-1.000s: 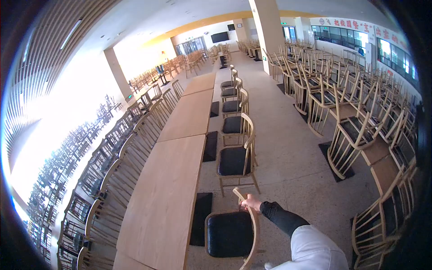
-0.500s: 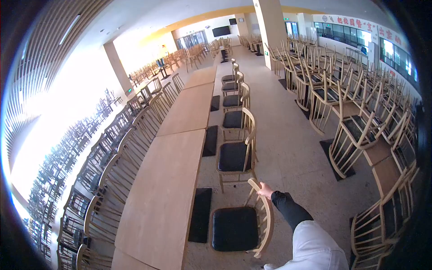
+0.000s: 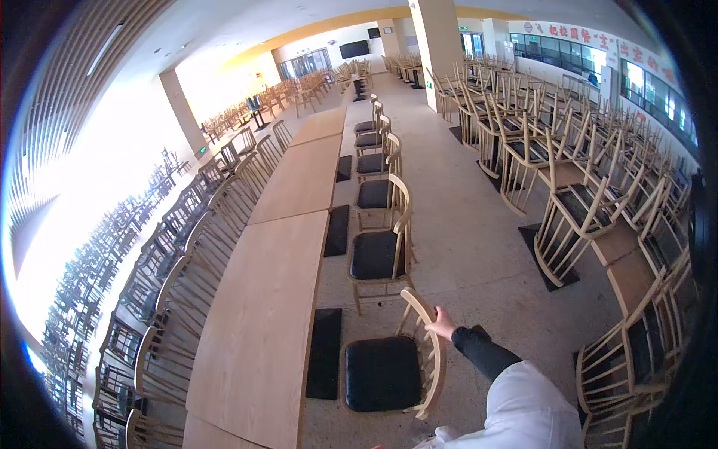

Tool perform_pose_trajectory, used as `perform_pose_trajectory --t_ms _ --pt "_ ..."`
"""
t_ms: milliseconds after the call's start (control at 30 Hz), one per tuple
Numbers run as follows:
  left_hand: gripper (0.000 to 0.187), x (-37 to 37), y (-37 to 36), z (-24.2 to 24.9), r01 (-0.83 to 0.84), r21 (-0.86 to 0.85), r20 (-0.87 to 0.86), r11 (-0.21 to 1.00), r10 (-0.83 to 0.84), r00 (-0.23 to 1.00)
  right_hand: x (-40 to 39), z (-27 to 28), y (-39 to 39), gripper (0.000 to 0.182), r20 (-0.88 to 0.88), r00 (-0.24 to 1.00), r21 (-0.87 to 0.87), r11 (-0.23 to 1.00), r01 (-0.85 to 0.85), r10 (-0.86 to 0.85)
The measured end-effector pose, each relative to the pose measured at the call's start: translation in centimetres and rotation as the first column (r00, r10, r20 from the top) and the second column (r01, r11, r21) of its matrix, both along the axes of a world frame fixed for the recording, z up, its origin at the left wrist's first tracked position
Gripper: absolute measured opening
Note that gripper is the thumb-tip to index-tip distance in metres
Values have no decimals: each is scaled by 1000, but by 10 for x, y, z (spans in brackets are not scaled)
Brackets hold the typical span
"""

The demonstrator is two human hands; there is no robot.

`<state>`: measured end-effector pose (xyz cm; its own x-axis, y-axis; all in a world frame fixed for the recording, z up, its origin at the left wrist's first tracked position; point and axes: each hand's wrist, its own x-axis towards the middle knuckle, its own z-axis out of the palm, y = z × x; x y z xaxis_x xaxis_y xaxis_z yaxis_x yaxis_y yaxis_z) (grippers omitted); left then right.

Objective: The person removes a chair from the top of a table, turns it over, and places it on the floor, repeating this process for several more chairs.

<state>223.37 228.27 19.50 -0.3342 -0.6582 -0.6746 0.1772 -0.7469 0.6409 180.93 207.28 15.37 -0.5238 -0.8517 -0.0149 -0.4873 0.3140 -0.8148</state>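
Observation:
My right hand [image 3: 443,323] grips the curved wooden back [image 3: 436,352] of the nearest chair, its fingers around the upper rail. The chair's black seat [image 3: 383,374] faces the long light-wood table [image 3: 262,299], with a narrow strip of floor between them. A dark sleeve covers my right forearm. Of my left hand [image 3: 378,447] only a tiny patch of skin shows at the bottom edge; its fingers are hidden.
More black-seated chairs [image 3: 376,254] line the table's right side, with dark base plates [image 3: 324,353] below. Wooden chairs [image 3: 168,359] stand along its left side. Upturned chairs [image 3: 583,206] are stacked on tables at the right. A pillar [image 3: 434,56] rises farther back.
The view has shifted slightly, moving the room left in the frame. My right hand sits a little lower along the chair's rail. A patch of my left hand has appeared at the bottom.

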Motion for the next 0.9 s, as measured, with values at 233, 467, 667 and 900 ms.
perform_pose_trajectory --t_ms 233,467,667,900 --pt "35 3 1 -14 -36 0 -29 999 36 999 46 -53 79 44 251 957 176 979 102 -145" --pt "36 7 -6 -34 42 -37 42 998 -41 998 76 -31 77 18 459 837 133 954 268 -299" --pt "36 3 4 -32 -34 -34 44 999 36 998 79 -34 75 19 460 822 75 937 342 -337" --pt "35 2 6 -35 -62 -14 -2 998 62 998 74 -53 74 23 493 828 53 960 277 -266"
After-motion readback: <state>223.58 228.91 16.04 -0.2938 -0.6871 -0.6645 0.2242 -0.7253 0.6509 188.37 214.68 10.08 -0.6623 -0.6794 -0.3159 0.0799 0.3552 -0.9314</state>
